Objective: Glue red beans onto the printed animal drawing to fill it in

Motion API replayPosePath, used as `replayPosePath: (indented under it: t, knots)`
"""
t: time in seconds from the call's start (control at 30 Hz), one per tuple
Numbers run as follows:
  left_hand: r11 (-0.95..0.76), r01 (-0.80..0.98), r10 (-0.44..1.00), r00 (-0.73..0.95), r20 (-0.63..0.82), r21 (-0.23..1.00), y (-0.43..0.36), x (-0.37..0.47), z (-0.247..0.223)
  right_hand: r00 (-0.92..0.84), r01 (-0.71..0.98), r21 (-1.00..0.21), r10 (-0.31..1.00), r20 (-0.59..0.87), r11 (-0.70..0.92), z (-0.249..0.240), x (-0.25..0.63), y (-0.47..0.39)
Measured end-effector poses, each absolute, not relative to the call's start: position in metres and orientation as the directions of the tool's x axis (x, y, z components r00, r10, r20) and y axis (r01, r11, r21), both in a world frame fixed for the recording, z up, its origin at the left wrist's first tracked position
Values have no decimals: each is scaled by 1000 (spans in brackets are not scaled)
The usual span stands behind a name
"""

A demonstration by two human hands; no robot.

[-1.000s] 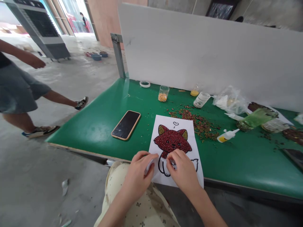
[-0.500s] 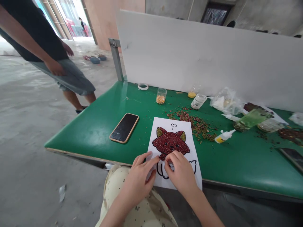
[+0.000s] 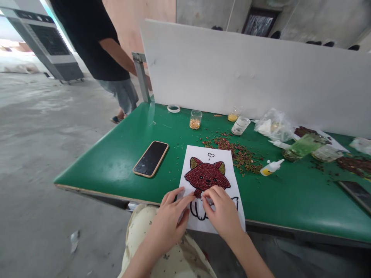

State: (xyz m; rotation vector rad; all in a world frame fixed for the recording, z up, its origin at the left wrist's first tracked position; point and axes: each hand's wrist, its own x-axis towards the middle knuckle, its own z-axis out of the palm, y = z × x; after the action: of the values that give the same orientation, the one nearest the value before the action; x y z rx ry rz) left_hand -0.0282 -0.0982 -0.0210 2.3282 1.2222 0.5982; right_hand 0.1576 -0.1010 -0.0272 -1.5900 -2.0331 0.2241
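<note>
A white sheet with a fox drawing lies at the near edge of the green table. Dark red grains cover the fox's head, and green ones fill its inner ears; the lower body and tail are bare outlines. My left hand rests on the sheet's left side with fingers spread, its fingertips by the fox's neck. Over the chest, my right hand has thumb and forefinger pinched together; anything between them is too small to make out. Past the sheet lies a scattered pile of red and green grains.
A phone lies left of the sheet. A glue bottle, a jar of corn kernels, a tipped clear jar, a green bottle and plastic bags stand or lie beyond. A white board closes off the back. A person is beyond the left corner.
The person at the left has moved right, closer to the board's end. My view has shifted slightly; both hands keep almost the same pose on the sheet.
</note>
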Motion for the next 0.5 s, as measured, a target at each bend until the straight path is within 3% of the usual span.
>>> replayPosePath:
  t: [0.5]
  knots:
    - [-526, 668, 830, 539, 145, 527, -99, -28, -20, -227, 827, -436, 921, 317, 354, -34, 155, -97]
